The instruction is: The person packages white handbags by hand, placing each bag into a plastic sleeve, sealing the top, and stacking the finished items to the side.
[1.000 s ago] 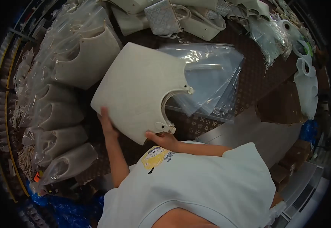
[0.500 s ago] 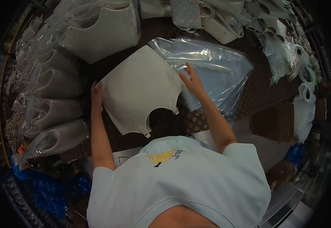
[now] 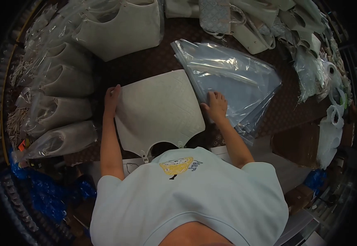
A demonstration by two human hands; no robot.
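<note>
In front of me lies a whitish handbag (image 3: 158, 108) with a faint embossed pattern, its curved cut-out and small strap tabs toward my body. My left hand (image 3: 112, 99) rests against its upper left edge, fingers extended along the side. Just right of the bag, my right hand (image 3: 217, 105) lies on a stack of clear plastic bags (image 3: 240, 76), fingers apart and nothing held. The stack fans out from the bag's right side.
Several whitish handbags in clear wrapping (image 3: 70, 78) line the left side, with a larger handbag (image 3: 123, 30) behind. More bags (image 3: 252, 37) and crumpled plastic sit at the back right. A brown box (image 3: 295, 141) stands right. Blue plastic (image 3: 49, 197) lies lower left.
The handbag has turned so its cut-out faces my body, and it has moved nearer to me. My right hand has come down from the air onto the plastic bags.
</note>
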